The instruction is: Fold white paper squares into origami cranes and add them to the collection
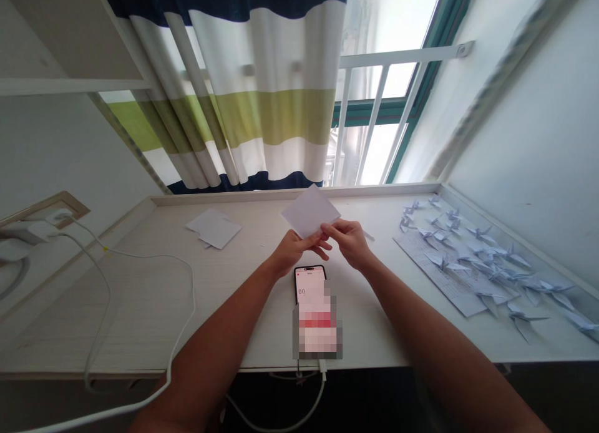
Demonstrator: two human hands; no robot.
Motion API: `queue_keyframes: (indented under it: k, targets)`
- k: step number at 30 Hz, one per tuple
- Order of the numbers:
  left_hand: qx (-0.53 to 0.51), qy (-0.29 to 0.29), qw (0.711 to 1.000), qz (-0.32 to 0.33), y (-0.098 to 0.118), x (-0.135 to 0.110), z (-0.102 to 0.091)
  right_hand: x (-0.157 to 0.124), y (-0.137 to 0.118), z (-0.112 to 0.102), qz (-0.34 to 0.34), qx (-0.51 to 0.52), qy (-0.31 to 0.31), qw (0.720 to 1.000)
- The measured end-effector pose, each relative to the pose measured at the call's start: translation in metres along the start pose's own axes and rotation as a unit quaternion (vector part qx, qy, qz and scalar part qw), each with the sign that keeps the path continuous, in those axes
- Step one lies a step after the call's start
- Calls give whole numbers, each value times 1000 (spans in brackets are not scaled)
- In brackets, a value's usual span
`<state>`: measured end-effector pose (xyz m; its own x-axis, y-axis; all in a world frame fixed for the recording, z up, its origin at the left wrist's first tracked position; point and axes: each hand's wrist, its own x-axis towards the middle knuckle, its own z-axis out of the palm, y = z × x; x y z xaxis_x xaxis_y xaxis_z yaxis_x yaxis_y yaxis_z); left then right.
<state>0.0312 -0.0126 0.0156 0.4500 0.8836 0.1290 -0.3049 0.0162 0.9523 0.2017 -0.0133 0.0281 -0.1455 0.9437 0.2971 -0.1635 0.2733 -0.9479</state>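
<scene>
A white square sheet of paper (311, 209) is held up over the middle of the desk, one corner pointing away from me. My left hand (296, 249) grips its near edge from the left, thumb on top and fingers underneath. On the near right edge, my right hand (347, 238) pinches the same sheet close to the left thumb. Just below the hands lies a phone (309, 286) with a lit screen, partly blurred out. To the left rests a small stack of white paper squares (215, 228).
Several folded paper cranes (491, 258) cover the desk's right side, some on a printed sheet (440, 277). White cables (193, 289) run across the left from a wall socket (51, 218). A raised ledge (234, 196) borders the desk's back, below a striped curtain (281, 115).
</scene>
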Motion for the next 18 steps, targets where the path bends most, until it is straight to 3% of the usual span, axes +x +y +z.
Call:
queue_keyframes:
  k: [4,10,15,18]
  targets:
    - [20,11,1000,7,-3,0,0,-1,0,4,-6,-14,26,1000]
    - [33,13,999,10,-4,0,-1,1,-1,-3,38,-7,-9,999]
    - [44,11,999,-7,2,-2,1,5,-5,-10,-40,-56,20,997]
    - [51,11,999,-8,3,-3,4,5,-5,-10,-50,-73,27,996]
